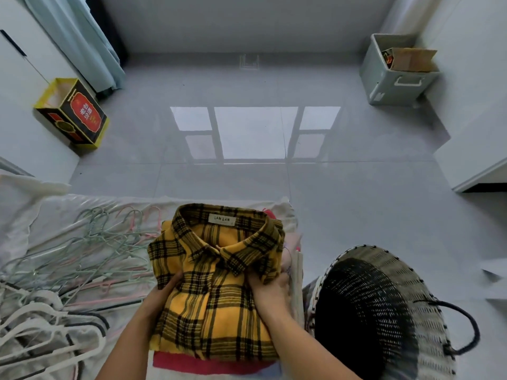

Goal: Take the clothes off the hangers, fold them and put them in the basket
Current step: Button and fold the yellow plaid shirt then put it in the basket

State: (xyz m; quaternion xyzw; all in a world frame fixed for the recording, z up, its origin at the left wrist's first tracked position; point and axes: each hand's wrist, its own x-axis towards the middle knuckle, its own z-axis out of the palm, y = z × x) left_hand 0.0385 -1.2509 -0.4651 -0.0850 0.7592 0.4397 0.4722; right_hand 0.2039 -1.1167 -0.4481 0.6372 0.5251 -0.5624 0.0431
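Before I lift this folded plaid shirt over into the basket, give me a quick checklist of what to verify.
1. The plaid shirt is folded flat with its collar on top: ok.
2. The left hand grips the shirt's left edge: ok.
3. The right hand grips its right edge: ok.
4. The basket stands to the right with its mouth open: ok.
5. Room inside the basket: cannot tell, the interior is dark.
6. The red garment underneath is left out of the grip: cannot tell.
7. The hangers lie apart, to the left of the shirt: ok.
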